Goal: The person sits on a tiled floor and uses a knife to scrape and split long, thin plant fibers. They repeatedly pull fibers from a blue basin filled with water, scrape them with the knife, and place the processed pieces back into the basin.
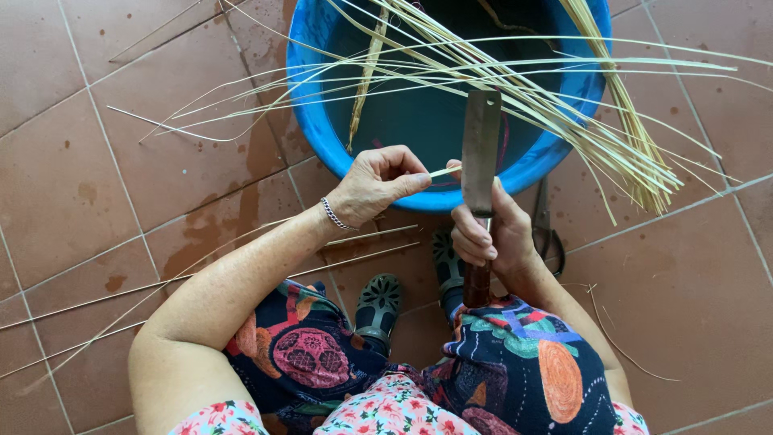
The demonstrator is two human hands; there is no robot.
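Head view: seated over a blue tub of soaking strips, a person is pinching a pale cane strip in the left hand fingers against an upright knife, right hand fingers clamping its handle to steady the blade.

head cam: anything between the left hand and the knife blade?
Only the thin pale cane strip: pinched in the left hand, it runs across to the flat grey metal knife blade held upright by the right hand. Behind it, the round blue plastic tub.
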